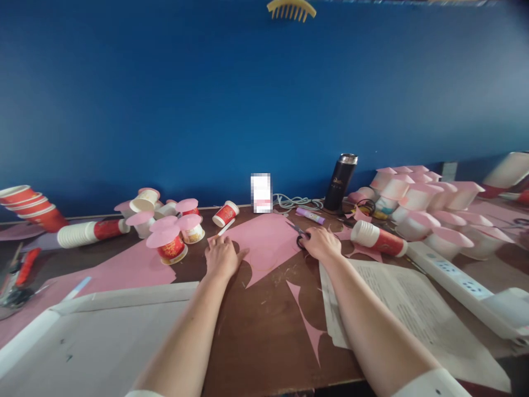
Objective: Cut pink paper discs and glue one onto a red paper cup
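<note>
A cut sheet of pink paper (266, 240) lies on the brown table between my hands. My left hand (222, 257) rests at its left edge, fingers apart, near a thin white stick (226, 226); whether the fingertips touch the stick is unclear. At the paper's right edge, my right hand (323, 243) is closed around the dark handles of scissors (296, 227), whose blades point left over the paper. A red and white paper cup (225, 214) lies on its side beyond my left hand.
Pink-topped cups (165, 234) stand at left, with more (419, 193) at right. A black flask (340, 182), a purple glue stick (309, 215) and a power strip (454, 278) are on the right. A grey-white board (103, 342) covers the front left; printed sheets (397, 303) lie under my right forearm.
</note>
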`<action>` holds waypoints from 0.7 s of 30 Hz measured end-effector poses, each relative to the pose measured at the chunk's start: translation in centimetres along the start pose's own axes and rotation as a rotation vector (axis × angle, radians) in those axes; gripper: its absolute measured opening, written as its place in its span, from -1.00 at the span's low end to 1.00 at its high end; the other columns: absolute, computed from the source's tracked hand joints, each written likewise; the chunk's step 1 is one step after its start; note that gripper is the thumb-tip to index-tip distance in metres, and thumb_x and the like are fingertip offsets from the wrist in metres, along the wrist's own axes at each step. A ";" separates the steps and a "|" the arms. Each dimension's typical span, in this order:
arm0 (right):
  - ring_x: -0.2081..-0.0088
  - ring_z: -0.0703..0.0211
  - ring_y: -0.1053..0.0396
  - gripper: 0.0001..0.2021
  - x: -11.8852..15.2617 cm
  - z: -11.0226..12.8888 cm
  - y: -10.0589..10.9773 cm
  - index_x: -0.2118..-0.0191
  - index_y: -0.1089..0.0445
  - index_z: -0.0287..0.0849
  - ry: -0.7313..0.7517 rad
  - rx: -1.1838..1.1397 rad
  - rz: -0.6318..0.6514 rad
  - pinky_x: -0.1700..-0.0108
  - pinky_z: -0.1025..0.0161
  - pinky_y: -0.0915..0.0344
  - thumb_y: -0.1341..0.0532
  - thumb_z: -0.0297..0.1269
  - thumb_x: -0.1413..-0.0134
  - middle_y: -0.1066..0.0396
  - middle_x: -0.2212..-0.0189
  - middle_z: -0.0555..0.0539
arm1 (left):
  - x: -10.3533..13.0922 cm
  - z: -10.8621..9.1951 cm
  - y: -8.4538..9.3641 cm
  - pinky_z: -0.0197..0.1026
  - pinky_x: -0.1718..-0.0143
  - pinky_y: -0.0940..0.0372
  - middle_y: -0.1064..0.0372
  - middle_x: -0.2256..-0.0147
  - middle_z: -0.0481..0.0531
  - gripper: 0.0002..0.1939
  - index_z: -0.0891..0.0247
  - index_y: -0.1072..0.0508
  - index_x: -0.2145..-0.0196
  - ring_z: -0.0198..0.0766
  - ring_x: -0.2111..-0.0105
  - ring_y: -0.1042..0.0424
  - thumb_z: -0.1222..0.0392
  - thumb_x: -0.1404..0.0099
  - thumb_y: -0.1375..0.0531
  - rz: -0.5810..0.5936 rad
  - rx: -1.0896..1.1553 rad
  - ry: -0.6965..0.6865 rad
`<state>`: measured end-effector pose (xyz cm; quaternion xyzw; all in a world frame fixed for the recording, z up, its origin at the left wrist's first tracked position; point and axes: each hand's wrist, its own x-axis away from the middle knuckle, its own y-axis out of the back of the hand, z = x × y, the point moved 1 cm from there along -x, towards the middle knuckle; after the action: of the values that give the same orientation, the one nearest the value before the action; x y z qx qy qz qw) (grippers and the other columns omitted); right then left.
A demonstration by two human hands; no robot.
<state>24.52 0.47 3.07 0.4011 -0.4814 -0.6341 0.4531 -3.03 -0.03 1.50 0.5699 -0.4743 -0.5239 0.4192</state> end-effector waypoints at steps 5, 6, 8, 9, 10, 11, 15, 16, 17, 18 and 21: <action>0.11 -0.09 -0.42 -0.74 0.0 -0.1 0.3 0.20 -0.50 -0.07 -0.015 -0.048 0.037 0.15 0.08 -0.30 -0.16 -0.17 -0.01 -0.49 0.18 -0.18 | 0.1 -0.1 0.3 0.18 -0.01 -0.15 -0.21 -0.11 0.43 -0.31 0.45 -0.42 0.05 0.26 -0.12 -0.13 -0.26 -0.20 0.00 0.049 -0.017 0.098; 0.11 -0.09 -0.42 -0.73 -0.1 -0.2 0.3 0.19 -0.50 -0.07 -0.022 -0.091 0.006 0.15 0.08 -0.31 -0.17 -0.16 0.00 -0.50 0.19 -0.17 | 0.1 -0.1 0.4 0.18 0.00 -0.15 -0.21 -0.10 0.44 -0.30 0.45 -0.41 0.04 0.26 -0.12 -0.13 -0.26 -0.18 -0.02 0.047 -0.012 0.120; 0.12 -0.06 -0.43 -0.69 -0.3 -0.3 0.3 0.15 -0.49 -0.06 -0.027 -0.266 -0.082 0.14 0.10 -0.32 -0.20 -0.12 0.04 -0.51 0.21 -0.13 | 0.2 -0.2 0.6 0.16 0.00 -0.15 -0.21 -0.09 0.44 -0.30 0.46 -0.38 0.01 0.25 -0.12 -0.14 -0.24 -0.15 -0.07 0.031 0.009 0.162; 0.17 -0.02 -0.45 -0.65 -0.5 -0.3 0.2 0.13 -0.48 -0.07 -0.034 -0.403 -0.121 0.17 0.13 -0.34 -0.22 -0.11 0.07 -0.52 0.23 -0.10 | 0.2 -0.2 0.7 0.15 -0.01 -0.15 -0.22 -0.08 0.44 -0.31 0.46 -0.39 0.01 0.25 -0.11 -0.15 -0.22 -0.14 -0.10 0.026 0.025 0.176; 0.24 0.03 -0.46 -0.62 -0.7 -0.3 0.0 0.10 -0.47 -0.09 -0.049 -0.568 -0.145 0.22 0.16 -0.36 -0.24 -0.12 0.09 -0.52 0.27 -0.08 | 0.3 -0.2 0.7 0.15 -0.01 -0.15 -0.22 -0.08 0.43 -0.33 0.44 -0.40 0.03 0.26 -0.11 -0.16 -0.21 -0.13 -0.12 0.025 0.046 0.185; 0.32 0.10 -0.47 -0.60 -0.8 -0.2 -0.2 0.09 -0.46 -0.12 -0.068 -0.748 -0.156 0.28 0.21 -0.38 -0.25 -0.13 0.12 -0.52 0.31 -0.07 | 0.3 -0.2 0.7 0.15 -0.01 -0.15 -0.23 -0.06 0.42 -0.37 0.41 -0.44 0.06 0.26 -0.11 -0.16 -0.20 -0.12 -0.14 0.029 0.071 0.188; 0.54 0.29 -0.37 -0.59 -1.3 0.8 -1.4 0.12 -0.47 -0.23 -0.140 -1.316 -0.173 0.50 0.35 -0.34 -0.27 -0.18 0.16 -0.48 0.47 -0.03 | 0.4 0.0 0.4 0.10 0.04 -0.21 -0.35 0.07 0.30 -0.62 0.22 -0.56 0.27 0.21 -0.04 -0.24 -0.11 -0.11 -0.18 0.062 0.188 0.156; 0.57 0.33 -0.34 -0.60 -1.3 1.1 -1.7 0.15 -0.47 -0.24 -0.140 -1.373 -0.193 0.53 0.38 -0.31 -0.27 -0.19 0.17 -0.47 0.49 -0.01 | 0.4 0.0 0.3 0.08 0.06 -0.22 -0.38 0.11 0.26 -0.67 0.20 -0.57 0.32 0.17 0.00 -0.28 -0.08 -0.13 -0.18 0.072 0.212 0.139; 0.60 0.37 -0.30 -0.62 -1.3 1.3 -1.8 0.16 -0.48 -0.25 -0.142 -1.401 -0.215 0.56 0.41 -0.27 -0.27 -0.20 0.18 -0.47 0.50 -0.01 | 0.4 0.0 0.3 0.04 0.07 -0.24 -0.41 0.16 0.23 -0.71 0.19 -0.57 0.36 0.12 0.04 -0.32 -0.04 -0.14 -0.18 0.083 0.232 0.119; 0.63 0.40 -0.26 -0.62 -1.2 1.5 -2.0 0.18 -0.48 -0.25 -0.152 -1.410 -0.232 0.60 0.43 -0.22 -0.28 -0.20 0.19 -0.46 0.51 0.00 | 0.4 -0.1 0.3 0.01 0.08 -0.24 -0.43 0.19 0.21 -0.74 0.19 -0.56 0.39 0.07 0.08 -0.35 -0.01 -0.16 -0.17 0.092 0.247 0.104; 0.66 0.42 -0.22 -0.64 -1.0 1.8 -2.3 0.21 -0.49 -0.26 -0.196 -1.412 -0.240 0.66 0.45 -0.12 -0.28 -0.22 0.22 -0.49 0.48 -0.03 | 0.8 -0.3 0.6 -0.03 0.08 -0.25 -0.42 0.17 0.21 -0.73 0.23 -0.53 0.34 0.03 0.08 -0.36 -0.01 -0.18 -0.17 0.091 0.227 0.113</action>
<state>22.64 2.16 1.31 0.0042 0.0520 -0.8723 0.4862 -2.75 -0.92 2.01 0.6201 -0.5315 -0.4144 0.4015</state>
